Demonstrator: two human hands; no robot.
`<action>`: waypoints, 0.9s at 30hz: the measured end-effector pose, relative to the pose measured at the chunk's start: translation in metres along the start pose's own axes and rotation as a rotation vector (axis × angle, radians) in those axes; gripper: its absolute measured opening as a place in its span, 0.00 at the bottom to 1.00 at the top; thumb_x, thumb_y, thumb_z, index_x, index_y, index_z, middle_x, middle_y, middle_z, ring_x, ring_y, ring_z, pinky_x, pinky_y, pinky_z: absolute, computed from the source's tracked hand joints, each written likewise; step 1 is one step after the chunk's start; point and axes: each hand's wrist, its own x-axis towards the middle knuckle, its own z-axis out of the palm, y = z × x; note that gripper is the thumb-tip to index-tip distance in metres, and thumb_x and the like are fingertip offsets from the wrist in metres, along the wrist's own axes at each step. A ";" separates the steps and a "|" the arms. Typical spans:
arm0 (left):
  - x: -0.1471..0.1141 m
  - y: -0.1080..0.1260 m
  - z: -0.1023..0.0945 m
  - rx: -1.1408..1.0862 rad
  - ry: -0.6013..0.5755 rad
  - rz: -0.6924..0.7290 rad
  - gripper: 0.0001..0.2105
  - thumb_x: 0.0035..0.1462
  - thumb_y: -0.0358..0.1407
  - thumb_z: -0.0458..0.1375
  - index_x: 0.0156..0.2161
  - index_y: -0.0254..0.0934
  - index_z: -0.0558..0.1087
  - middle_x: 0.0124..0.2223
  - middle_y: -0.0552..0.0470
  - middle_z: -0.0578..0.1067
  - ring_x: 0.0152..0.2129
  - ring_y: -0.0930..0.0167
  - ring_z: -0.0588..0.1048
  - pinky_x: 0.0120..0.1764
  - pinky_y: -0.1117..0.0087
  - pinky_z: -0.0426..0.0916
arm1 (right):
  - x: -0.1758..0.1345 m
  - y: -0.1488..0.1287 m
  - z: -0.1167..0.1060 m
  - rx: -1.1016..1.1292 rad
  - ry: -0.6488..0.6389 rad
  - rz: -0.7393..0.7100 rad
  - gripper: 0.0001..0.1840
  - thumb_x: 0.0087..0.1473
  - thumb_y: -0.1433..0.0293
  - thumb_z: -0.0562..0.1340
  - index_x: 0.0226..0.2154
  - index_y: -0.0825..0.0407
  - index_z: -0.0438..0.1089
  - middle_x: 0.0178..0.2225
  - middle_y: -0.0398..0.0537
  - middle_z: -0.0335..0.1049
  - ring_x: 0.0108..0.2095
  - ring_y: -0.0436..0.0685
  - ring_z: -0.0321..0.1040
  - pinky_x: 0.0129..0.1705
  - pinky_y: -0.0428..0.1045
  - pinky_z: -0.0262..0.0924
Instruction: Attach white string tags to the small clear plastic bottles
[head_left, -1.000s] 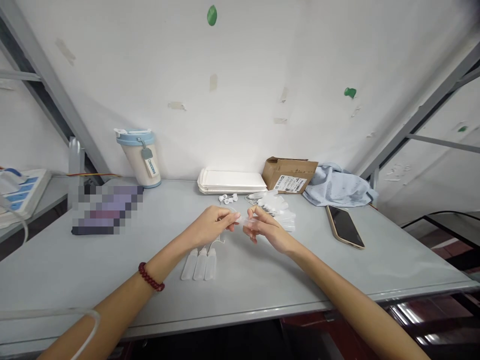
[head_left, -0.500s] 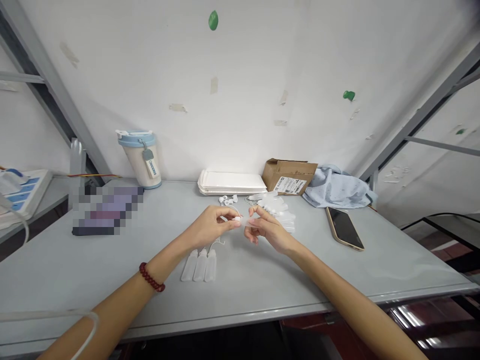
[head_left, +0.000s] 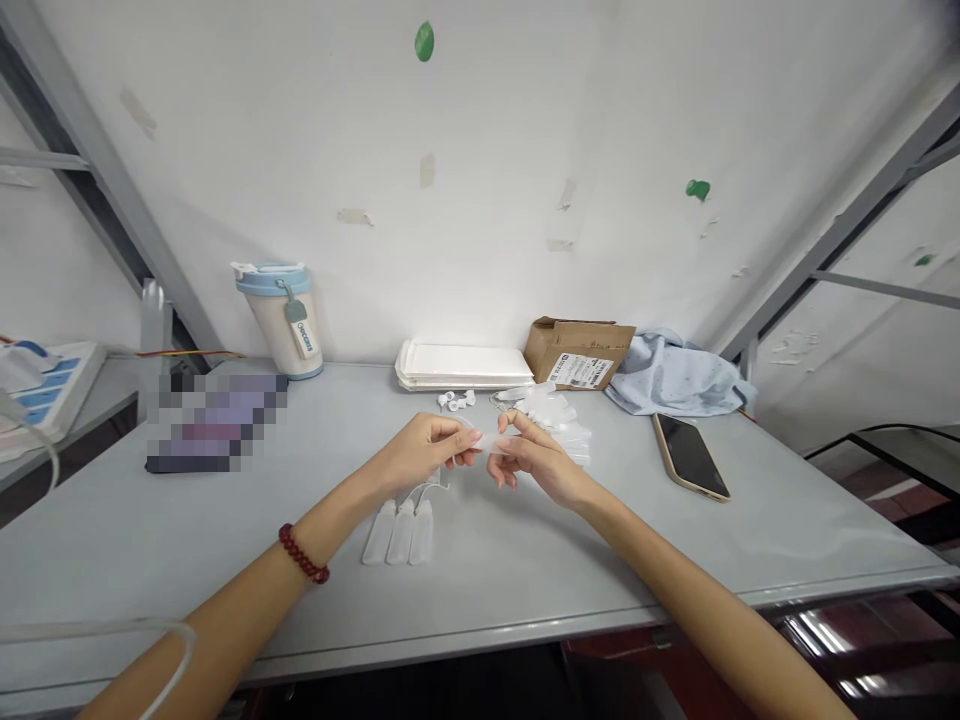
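Observation:
Over the middle of the table, a small translucent plastic squeeze bottle (head_left: 489,441) lies sideways between my hands. The fingers of my right hand (head_left: 538,458) grip its body. My left hand (head_left: 433,447) is closed at the bottle's other end, its thumb and fingers pinched around the white cap, which they now hide. Just below my left hand, three similar bottles (head_left: 399,533) with thin white strips at their tops lie side by side. Behind my right hand is a pile of more such bottles (head_left: 551,408). Several loose white caps (head_left: 456,401) sit beyond my fingers.
Along the wall stand a cup with a blue lid (head_left: 279,322), a white stack of flat trays (head_left: 465,367), a cardboard box (head_left: 579,353) and a crumpled light-blue cloth (head_left: 675,375). A phone (head_left: 690,456) lies at right. A blurred-out flat item (head_left: 217,425) lies at left.
My left thumb and fingers have turned around the cap, covering it where it showed before. My right hand and the bottle have stayed nearly in place.

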 end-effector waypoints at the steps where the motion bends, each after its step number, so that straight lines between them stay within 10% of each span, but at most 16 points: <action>1: 0.000 0.001 0.000 0.000 0.000 0.014 0.18 0.54 0.48 0.53 0.27 0.34 0.73 0.29 0.51 0.74 0.27 0.72 0.69 0.33 0.70 0.64 | 0.000 0.000 0.000 -0.002 0.001 0.000 0.08 0.56 0.65 0.53 0.35 0.49 0.50 0.20 0.38 0.65 0.23 0.50 0.61 0.28 0.47 0.50; 27: 0.001 -0.002 0.002 0.015 0.052 -0.077 0.21 0.55 0.51 0.49 0.26 0.34 0.71 0.30 0.51 0.74 0.25 0.73 0.69 0.30 0.72 0.64 | 0.002 0.008 -0.004 -0.414 0.202 -0.144 0.13 0.57 0.59 0.54 0.41 0.49 0.56 0.25 0.40 0.63 0.24 0.48 0.56 0.27 0.46 0.55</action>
